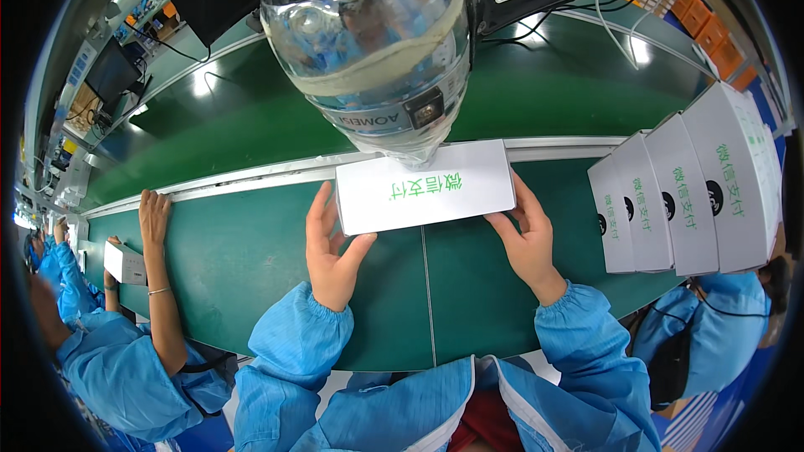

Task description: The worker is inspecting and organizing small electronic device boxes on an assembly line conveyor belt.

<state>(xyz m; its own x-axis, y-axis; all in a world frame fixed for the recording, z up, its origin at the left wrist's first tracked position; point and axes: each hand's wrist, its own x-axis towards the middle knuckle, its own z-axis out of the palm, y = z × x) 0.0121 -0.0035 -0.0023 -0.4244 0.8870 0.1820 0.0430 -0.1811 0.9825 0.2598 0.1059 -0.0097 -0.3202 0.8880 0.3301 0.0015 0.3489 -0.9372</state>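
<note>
A white box [425, 188] with green print, upside down from where I sit, is held between my two hands over the green bench. My left hand [328, 243] grips its left end, thumb along the near edge and fingers at the side. On the right end my right hand [528, 234] does the same, thumb under the near corner. Right above the box's far edge hangs a clear, rounded device [377, 59] with a black ribbed cap and plastic film around its lower end. Whether the film touches the box I cannot tell.
Several white boxes [695, 192] with green print stand in a row at the right. A co-worker's arm [159, 285] rests on the bench at left, near a small white box [124, 263]. A metal rail [209, 190] crosses the bench. Orange bins [712, 33] stand far right.
</note>
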